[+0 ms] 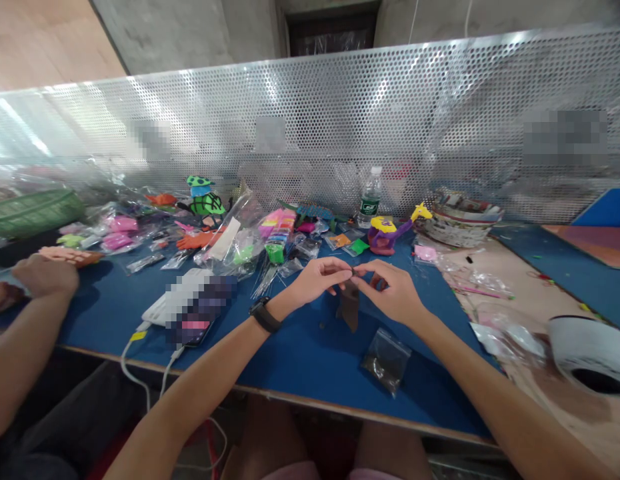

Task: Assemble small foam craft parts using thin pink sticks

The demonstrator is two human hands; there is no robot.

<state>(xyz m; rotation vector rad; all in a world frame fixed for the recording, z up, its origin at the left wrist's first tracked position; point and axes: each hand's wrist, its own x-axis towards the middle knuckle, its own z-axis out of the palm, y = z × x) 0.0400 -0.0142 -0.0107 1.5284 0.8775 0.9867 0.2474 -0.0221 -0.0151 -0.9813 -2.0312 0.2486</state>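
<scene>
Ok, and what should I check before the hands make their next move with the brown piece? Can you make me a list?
1. Left hand on the thin, dark brown piece: ok, it pinches near the top end.
2. Right hand there too: ok, its thumb and finger are at the same end.
3. Firm grip: cannot tell, the hands cover that spot.
4. Small, clear plastic bag with dark contents out of the way: ok, it lies on the blue tabletop, apart from both hands.
5. Bag sealed: cannot tell.
6. Clear plastic bottle with a green label standing safely: ok, it is upright, beyond the hands.
</scene>
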